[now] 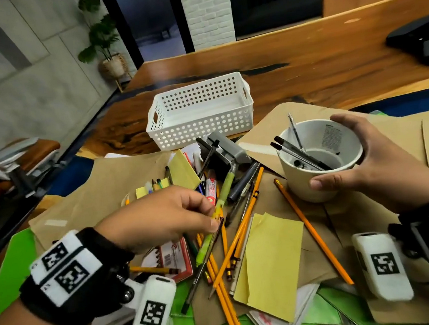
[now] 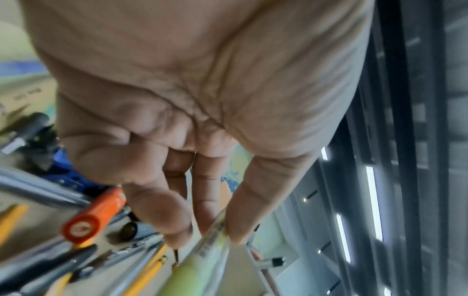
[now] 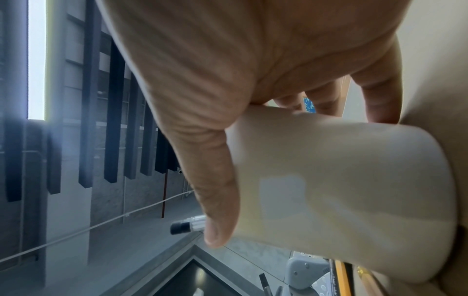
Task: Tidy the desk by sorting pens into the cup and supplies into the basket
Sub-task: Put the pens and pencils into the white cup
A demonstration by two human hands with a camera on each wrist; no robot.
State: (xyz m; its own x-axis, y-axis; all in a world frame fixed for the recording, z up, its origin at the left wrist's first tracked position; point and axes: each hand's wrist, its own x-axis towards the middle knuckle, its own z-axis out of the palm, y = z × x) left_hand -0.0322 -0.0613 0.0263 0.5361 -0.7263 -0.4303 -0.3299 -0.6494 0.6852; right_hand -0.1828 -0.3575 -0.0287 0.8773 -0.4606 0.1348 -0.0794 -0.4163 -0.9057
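The left hand [image 1: 160, 216] pinches a green pen [image 1: 221, 207] between thumb and fingertips near the middle of its barrel; the left wrist view shows the pen [image 2: 202, 266] clamped between the thumb [image 2: 250, 210] and two fingers, and a thin dark pen tip sits just beside that pinch. The pen's ends extend past the grip on both sides, one toward the grey stapler [image 1: 224, 153], the other toward the green sheet [image 1: 9, 268] under the wrist. Below and around the pinch lies a heap of yellow pencils [image 1: 242, 228], a red-and-white marker [image 1: 211, 186] and dark pens on brown paper [image 1: 108, 182]. The right hand [image 1: 377, 168] grips the white cup [image 1: 317, 161], thumb on the near wall and fingers curled round the far rim; the right wrist view confirms the cup [image 3: 341, 190] wrapped by thumb and fingers. Several dark pens [image 1: 298, 152] stand slanted inside it. One yellow pencil [image 1: 312, 228] lies just beside the cup's base. The white perforated basket [image 1: 199, 110] stands on the wooden desk [image 1: 316, 54] beyond both grips, well apart from either hand.
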